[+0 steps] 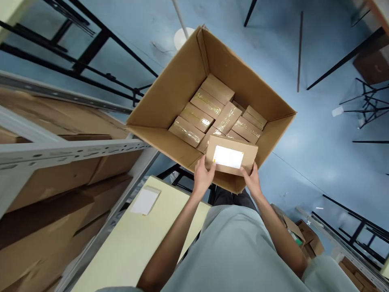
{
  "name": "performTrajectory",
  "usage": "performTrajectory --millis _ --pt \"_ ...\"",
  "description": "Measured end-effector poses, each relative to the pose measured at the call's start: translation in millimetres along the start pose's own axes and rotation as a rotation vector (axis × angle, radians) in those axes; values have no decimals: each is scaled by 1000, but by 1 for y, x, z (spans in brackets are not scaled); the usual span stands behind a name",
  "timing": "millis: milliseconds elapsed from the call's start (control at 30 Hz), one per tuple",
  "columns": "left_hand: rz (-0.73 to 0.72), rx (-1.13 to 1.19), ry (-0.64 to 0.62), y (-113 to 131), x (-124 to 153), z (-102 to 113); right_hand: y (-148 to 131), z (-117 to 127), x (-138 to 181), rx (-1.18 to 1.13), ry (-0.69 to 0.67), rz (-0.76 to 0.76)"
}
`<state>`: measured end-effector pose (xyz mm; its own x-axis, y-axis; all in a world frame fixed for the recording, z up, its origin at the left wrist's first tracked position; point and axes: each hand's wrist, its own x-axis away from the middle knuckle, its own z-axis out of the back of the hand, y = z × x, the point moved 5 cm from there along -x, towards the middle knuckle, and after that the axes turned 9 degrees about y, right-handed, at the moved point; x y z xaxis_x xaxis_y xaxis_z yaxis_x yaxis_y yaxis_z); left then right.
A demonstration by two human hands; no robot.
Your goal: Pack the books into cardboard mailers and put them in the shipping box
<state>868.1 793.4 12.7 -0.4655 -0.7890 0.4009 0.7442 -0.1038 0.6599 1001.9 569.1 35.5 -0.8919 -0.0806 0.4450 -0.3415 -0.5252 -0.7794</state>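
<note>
A: Near end first. Grip?
B: Left hand (pixel 204 175): pinching the left end of a small cardboard box (pixel 247 156), thumb on its face. Right hand (pixel 252 179): pinching the right end likewise. Fingers behind the box mostly hidden.
A: Box position?
B: Above the near corner of an open carton (pixel 173 87), white label (pixel 228 157) facing up. Contact with the carton: cannot tell.
A: Near left?
B: Pale yellow table (pixel 121 243), bearing a white-topped pad (pixel 146 200). Left of that, a metal rack (pixel 75 153) loaded with cardboard cartons (pixel 60 190).
A: Inside the open carton?
B: Taped boxes (pixel 207 101), some side by side, others set crosswise.
A: Far?
B: Blue floor (pixel 273 52); black metal frame (pixel 91 50) at far left.
</note>
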Motion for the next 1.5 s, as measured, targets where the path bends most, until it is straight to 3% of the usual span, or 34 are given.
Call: performTrajectory --millis 100,200,367,433,500,567,667,767,967,1100,1167,1267,1400,1500 --pt "43 -21 -13 -14 -16 -8 12 -16 -1 -7 -66 -9" --pt "105 -103 14 -28 -54 1 19 -60 -4 -39 -131 -34" --pt "185 -241 119 -43 -144 53 13 -183 -12 -219 -288 -192" --pt "181 -278 184 -44 -173 78 8 -232 -9 -259 -457 -335" --pt "145 -303 248 -41 -187 99 3 -265 -2 -250 -607 -456" --pt "75 -284 287 -36 -184 111 0 -276 5 -228 -669 -499" --pt "-19 -190 285 -28 -148 110 -2 -255 13 -209 -691 -464" --pt "-46 -98 245 -24 -83 90 3 -202 23 -199 -737 -403" --pt "-39 165 90 -30 68 17 28 -74 39 -103 -663 -389" --pt "1 297 20 -37 129 -26 39 -25 47 -79 -650 -399" --pt "24 304 27 -38 140 -38 40 -16 46 -90 -655 -400" --pt "21 284 49 -29 132 -42 36 -16 36 -107 -650 -384" --pt "-21 206 112 -11 89 -33 28 -40 9 -138 -633 -392" --pt "-21 124 140 -6 47 -26 20 -74 -21 -163 -624 -415"
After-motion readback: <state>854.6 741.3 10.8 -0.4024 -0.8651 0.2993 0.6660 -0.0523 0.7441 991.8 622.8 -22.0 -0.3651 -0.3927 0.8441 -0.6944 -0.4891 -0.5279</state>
